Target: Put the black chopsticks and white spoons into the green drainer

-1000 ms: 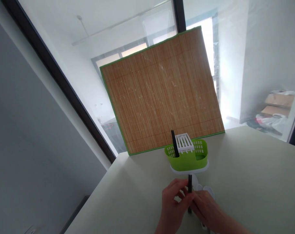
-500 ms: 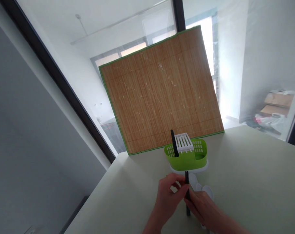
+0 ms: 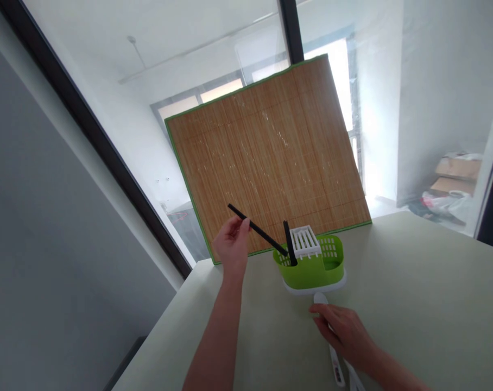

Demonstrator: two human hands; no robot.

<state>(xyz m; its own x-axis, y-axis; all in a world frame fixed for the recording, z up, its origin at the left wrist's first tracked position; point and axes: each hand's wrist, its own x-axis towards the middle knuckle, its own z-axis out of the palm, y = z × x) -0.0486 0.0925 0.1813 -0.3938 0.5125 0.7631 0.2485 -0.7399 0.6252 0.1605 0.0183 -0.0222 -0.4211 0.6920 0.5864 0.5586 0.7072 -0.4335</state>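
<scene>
Green basket (image 3: 307, 279) sits just R of & below the L hand (image 3: 232, 242), beyond the R hand (image 3: 345, 332), on a white base tray (image 3: 296, 291). In its end nearest the L hand: a black chopstick bundle (image 3: 289, 244), standing, leaning a bit; can't tell how many. White slatted rack (image 3: 305, 242) is set across the mid, farther from the L hand; the far end is open, green inside showing. L hand is pinched closed, thumb vs. fingers, on the held black chopsticks (image 3: 261, 233) (count unclear), slanting down to the R, lower tip at the basket opening next to the bundle; contact unclear. R hand is half curled, palm down, over white utensils (image 3: 337, 369): a rounded end pokes out past its fingertips, handles run out below; can't tell if it grips or just rests. Bamboo mat (image 3: 266, 157) stands upright behind the L hand. Vs. 0.5 s ago: both hands were together in front of the basket w/ the held sticks near upright; now L hand's up & left w/ them tilted, R hand's off them, bundle & rack same spots.
</scene>
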